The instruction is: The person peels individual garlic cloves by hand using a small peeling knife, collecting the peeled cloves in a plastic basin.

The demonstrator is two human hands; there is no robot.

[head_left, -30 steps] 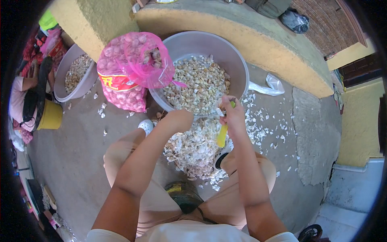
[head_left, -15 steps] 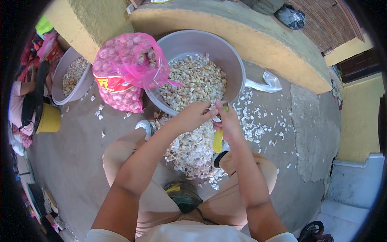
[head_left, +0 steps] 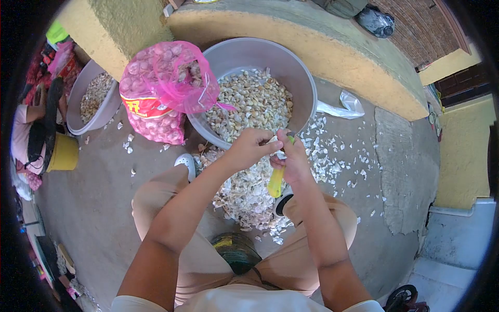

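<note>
My right hand (head_left: 296, 162) is closed round a small knife (head_left: 275, 183) with a yellow-green handle, which points down toward my lap. Close against it, my left hand (head_left: 250, 149) pinches a garlic clove (head_left: 279, 154) with pale skin; fingers hide much of it. Both hands are over the near rim of a large grey tub (head_left: 210, 136). Inside the tub lie many garlic cloves (head_left: 254, 99). Beneath my hands, a heap of papery garlic skins (head_left: 244, 190) covers the floor between my feet.
A pink mesh sack of garlic bulbs (head_left: 156, 93) leans against the tub's left side. Farther left are another tub (head_left: 75, 112), a yellow bucket (head_left: 63, 153) and a seated person (head_left: 34, 125). A low wall (head_left: 312, 44) runs behind. White plastic (head_left: 345, 106) lies to the right.
The knife handle has swung slightly left and downward in my right hand. My left hand's fingers have shifted a little at the garlic clove. The tub and sack stay put.
</note>
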